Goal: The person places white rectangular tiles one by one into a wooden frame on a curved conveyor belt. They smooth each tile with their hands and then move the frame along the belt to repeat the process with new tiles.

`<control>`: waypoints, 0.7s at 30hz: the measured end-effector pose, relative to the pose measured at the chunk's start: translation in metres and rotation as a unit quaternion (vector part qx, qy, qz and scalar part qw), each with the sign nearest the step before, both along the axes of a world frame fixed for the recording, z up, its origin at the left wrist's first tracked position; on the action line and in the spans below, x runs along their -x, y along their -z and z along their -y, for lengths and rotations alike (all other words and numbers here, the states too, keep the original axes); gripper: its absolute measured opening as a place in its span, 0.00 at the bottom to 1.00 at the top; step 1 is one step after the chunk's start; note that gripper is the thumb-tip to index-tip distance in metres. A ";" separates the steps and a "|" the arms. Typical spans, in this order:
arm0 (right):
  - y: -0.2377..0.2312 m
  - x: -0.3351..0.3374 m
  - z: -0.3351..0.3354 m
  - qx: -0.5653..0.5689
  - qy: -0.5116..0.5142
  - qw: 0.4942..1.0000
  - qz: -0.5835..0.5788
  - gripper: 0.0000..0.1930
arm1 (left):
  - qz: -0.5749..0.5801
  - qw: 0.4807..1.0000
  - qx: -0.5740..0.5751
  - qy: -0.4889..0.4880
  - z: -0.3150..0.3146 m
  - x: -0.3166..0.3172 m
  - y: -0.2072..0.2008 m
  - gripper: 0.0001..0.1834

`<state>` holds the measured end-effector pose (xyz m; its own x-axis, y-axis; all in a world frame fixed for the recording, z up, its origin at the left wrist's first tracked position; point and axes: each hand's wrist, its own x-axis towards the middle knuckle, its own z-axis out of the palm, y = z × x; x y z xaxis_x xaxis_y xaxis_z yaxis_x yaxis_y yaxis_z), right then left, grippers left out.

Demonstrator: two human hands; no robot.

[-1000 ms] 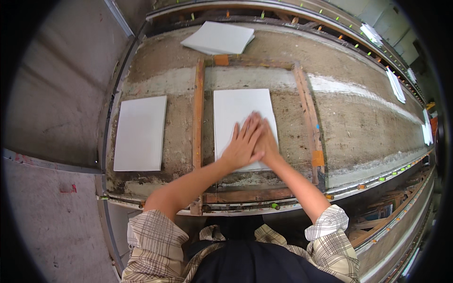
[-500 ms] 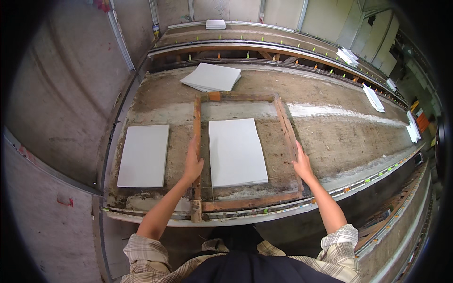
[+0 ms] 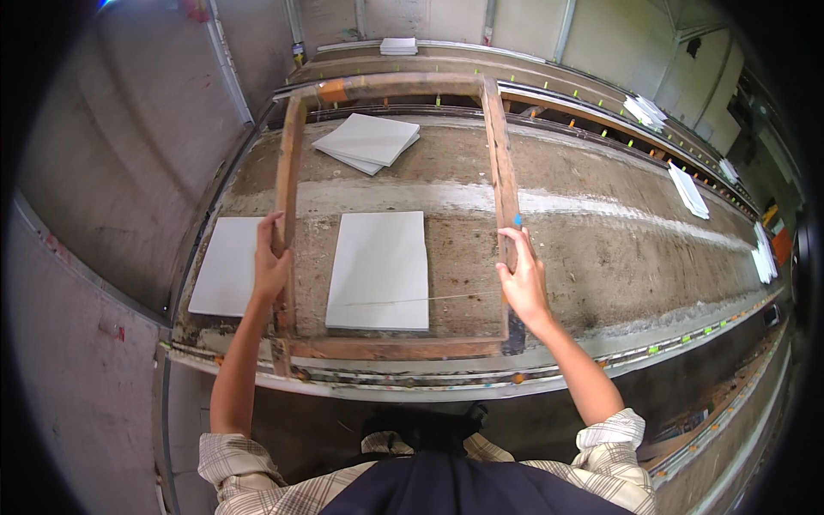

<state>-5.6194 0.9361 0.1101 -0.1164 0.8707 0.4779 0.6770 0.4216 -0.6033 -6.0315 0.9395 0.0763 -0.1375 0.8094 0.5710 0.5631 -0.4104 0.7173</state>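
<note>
A brown wooden frame (image 3: 501, 163) is tilted over the table, its far bar raised above the surface and its near bar low by the front edge. My left hand (image 3: 271, 270) grips the left side bar, and my right hand (image 3: 525, 279) grips the right one. Through the frame's opening a white rectangular stack of sheets or panels (image 3: 379, 266) shows on the table. A thin string (image 3: 463, 297) stretches across the opening near its lower end. Another white stack (image 3: 221, 270) lies to the left, partly behind my left hand and the frame.
Fanned white sheets (image 3: 369, 137) lie at the far side of the worn, stained table (image 3: 601, 249). Small coloured markers line the front rail (image 3: 592, 356). A second long table (image 3: 481, 65) behind carries more white stacks (image 3: 398, 45). A grey wall (image 3: 112, 172) stands close on the left.
The frame's far end has risen off the table, both hands still gripping its sides. In the picture the frame has shifted left, and the view itself has moved a little.
</note>
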 end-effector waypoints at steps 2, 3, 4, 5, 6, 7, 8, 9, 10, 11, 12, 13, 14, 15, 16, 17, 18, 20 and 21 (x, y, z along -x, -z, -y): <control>0.002 0.000 0.002 0.003 -0.011 0.999 -0.033 0.25 | 0.016 1.000 -0.005 -0.023 0.008 -0.003 -0.010 0.34; 0.002 0.001 0.000 -0.035 -0.014 0.999 -0.029 0.24 | -0.017 0.999 0.003 -0.048 0.013 -0.002 -0.018 0.33; 0.002 0.001 -0.005 -0.078 -0.023 0.996 -0.030 0.23 | -0.026 0.998 -0.024 -0.056 0.016 -0.003 -0.025 0.33; 0.002 0.004 -0.010 -0.052 -0.040 0.994 -0.085 0.22 | -0.039 0.996 -0.049 -0.068 0.021 -0.002 -0.036 0.32; 0.002 0.004 -0.015 -0.021 -0.053 0.990 -0.131 0.21 | -0.046 0.994 -0.070 -0.074 0.025 -0.006 -0.044 0.32; 0.002 0.005 -0.019 0.012 -0.065 0.982 -0.178 0.20 | -0.056 0.993 -0.069 -0.074 0.026 -0.006 -0.056 0.32; 0.005 -0.001 -0.019 0.006 -0.062 0.982 -0.178 0.19 | -0.060 0.994 -0.065 -0.067 0.023 -0.015 -0.069 0.32; 0.005 -0.005 -0.024 -0.006 -0.066 0.981 -0.182 0.18 | -0.068 0.993 -0.068 -0.067 0.026 -0.019 -0.079 0.31; 0.006 -0.011 -0.028 -0.017 -0.069 0.980 -0.187 0.17 | -0.076 0.992 -0.064 -0.072 0.032 -0.023 -0.079 0.31; 0.007 -0.017 -0.032 -0.024 -0.079 0.980 -0.180 0.16 | -0.088 0.991 -0.067 -0.074 0.034 -0.026 -0.085 0.31; 0.013 -0.025 -0.037 -0.033 -0.086 0.981 -0.172 0.16 | -0.098 0.990 -0.070 -0.073 0.034 -0.031 -0.090 0.31; 0.023 -0.036 -0.043 0.012 -0.074 0.974 -0.212 0.15 | -0.088 0.992 -0.066 -0.057 0.032 -0.045 -0.093 0.33; 0.024 -0.044 -0.045 0.013 -0.078 0.976 -0.202 0.13 | -0.081 0.994 -0.054 -0.052 0.030 -0.054 -0.090 0.32; 0.023 -0.056 -0.047 0.023 -0.082 0.980 -0.177 0.12 | -0.071 0.996 -0.042 -0.047 0.026 -0.061 -0.084 0.32; 0.023 -0.069 -0.050 0.033 -0.085 0.984 -0.152 0.11 | -0.061 0.997 -0.029 -0.040 0.020 -0.069 -0.078 0.31; 0.028 -0.087 -0.054 0.042 -0.074 0.985 -0.148 0.10 | -0.042 0.999 -0.013 -0.027 0.011 -0.082 -0.075 0.30; 0.035 -0.106 -0.059 0.052 -0.059 0.987 -0.141 0.09 | -0.020 1.000 0.005 -0.010 0.002 -0.096 -0.070 0.30; 0.049 -0.147 -0.071 0.091 -0.050 0.982 -0.160 0.09 | -0.002 1.000 0.027 0.008 -0.018 -0.127 -0.057 0.27; 0.055 -0.167 -0.076 0.116 -0.041 0.979 -0.163 0.09 | -0.005 0.999 0.032 0.008 -0.029 -0.143 -0.047 0.25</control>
